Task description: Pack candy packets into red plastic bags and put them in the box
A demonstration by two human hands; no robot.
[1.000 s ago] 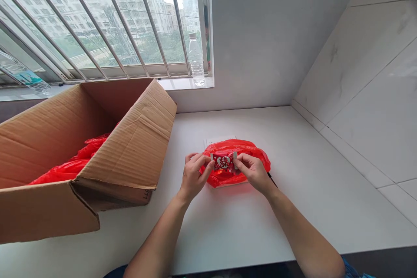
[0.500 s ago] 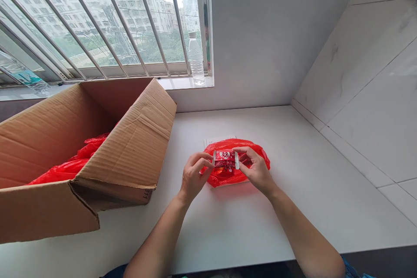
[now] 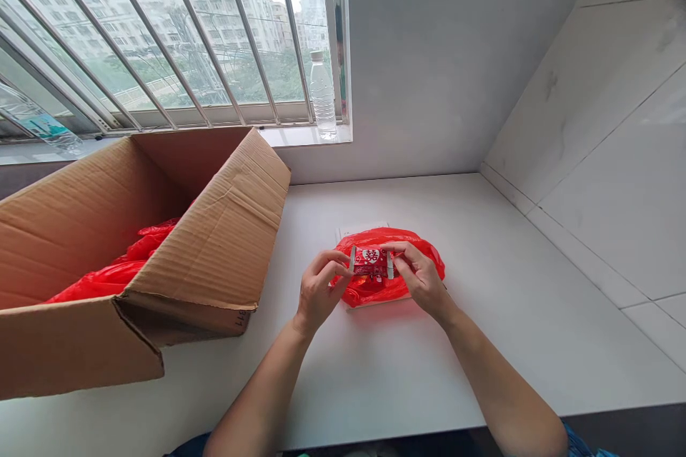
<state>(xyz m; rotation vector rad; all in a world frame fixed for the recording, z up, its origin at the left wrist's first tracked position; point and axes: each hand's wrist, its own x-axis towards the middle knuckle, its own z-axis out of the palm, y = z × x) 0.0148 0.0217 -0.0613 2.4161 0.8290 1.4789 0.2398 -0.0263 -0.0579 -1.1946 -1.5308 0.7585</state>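
Both hands hold the small red packet (image 3: 371, 262) level over the red plastic bag (image 3: 378, 295), which lies on the white surface (image 3: 343, 378) to the right of the open cardboard box (image 3: 214, 243). The left hand (image 3: 320, 289) pinches the packet's left end between thumb and fingertips; this grip matches the one half a second ago. The right hand (image 3: 423, 285) has its grip closed on the packet's right end, the forefinger at the far corner and the thumb against the pale edge.

The right thumb is what differs most: it now sits a little farther up that edge than half a second ago. The packet's white heart-shaped print, tipped toward the far side then, shows more fully now, so the packet has rolled slightly back. Against a second ago, its near side is more in view and its right end sits lower.

A pale flat thing (image 3: 347, 232) peeks out from under the far side of the bag. The box, with red plastic (image 3: 115, 277) inside, stays in place at left, as do the clear bottle (image 3: 323, 100) upright on the far windowsill (image 3: 300, 137) and the blue-labelled bottle (image 3: 51, 130) at far left.
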